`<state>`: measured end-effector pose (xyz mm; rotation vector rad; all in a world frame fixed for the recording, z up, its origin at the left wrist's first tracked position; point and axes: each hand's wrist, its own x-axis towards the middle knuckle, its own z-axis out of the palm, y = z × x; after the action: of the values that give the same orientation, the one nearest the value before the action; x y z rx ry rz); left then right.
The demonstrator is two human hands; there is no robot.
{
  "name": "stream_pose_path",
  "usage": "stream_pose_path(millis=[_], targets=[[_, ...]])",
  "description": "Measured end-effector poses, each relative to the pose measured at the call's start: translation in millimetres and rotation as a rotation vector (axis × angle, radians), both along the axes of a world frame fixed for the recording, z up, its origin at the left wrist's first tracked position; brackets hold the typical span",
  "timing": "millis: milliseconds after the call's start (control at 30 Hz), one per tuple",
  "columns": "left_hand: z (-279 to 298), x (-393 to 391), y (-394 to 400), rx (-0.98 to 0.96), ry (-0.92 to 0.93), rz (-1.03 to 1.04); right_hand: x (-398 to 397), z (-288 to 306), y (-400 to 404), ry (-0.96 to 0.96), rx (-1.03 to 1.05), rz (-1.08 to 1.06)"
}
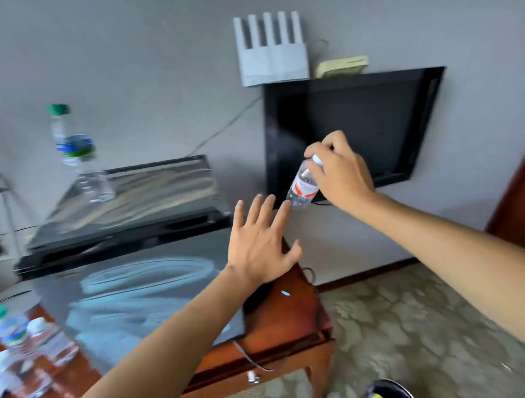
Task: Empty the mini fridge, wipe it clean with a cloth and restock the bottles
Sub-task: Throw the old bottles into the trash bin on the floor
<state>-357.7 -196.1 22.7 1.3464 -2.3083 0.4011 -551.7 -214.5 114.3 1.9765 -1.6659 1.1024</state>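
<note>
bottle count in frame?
At least 4: one in the right hand by its cap, red-label bottle; one green-capped bottle standing atop the fridge; a green-capped one and a white-capped one at lower left. Blur there may hide more.

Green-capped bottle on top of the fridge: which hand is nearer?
Left. The open left hand hovers right of the green-capped bottle; the right hand, gripping a red-labelled bottle, is farther right.
</note>
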Motion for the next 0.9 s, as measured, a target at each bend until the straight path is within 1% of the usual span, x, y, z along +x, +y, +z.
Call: stream_pose_path(millis=[100,200,367,467,600,767,900], targets=[[-23.3,-82.6,2.5,0.048,-0.01,-0.058,-84.8,-45.2,23.6,-0.009,0.113,-0.091],[-52.9,-148.6,5.8,0.109,-0.052,-0.104,-152.3,-96.8,42.9,-0.023,0.23,-0.171],[-121.3,-227.5,8.4,0.223,-0.096,-0.162,-234.5,-204.3,66.9,-0.097,0.39,-0.291],[-170.9,-257.8,1.8,0.288,-0.127,-0.169,-264.1,-282.6,77.8,-0.137,0.53,-0.367],[-246.9,-289.8,-18.2,0.366,-0.129,-0.185,-293.0,-399.5,83.0,-0.126,0.797,-0.443],[-346.1,-325.0,-56.9,0.455,-0.184,-0.234,-319.8,-558.5,78.6,-0.122,1.002,-0.514],[-429.0,-346.6,-88.1,0.49,-0.208,-0.259,-331.4,-669.2,68.8,-0.145,1.159,-0.552]])
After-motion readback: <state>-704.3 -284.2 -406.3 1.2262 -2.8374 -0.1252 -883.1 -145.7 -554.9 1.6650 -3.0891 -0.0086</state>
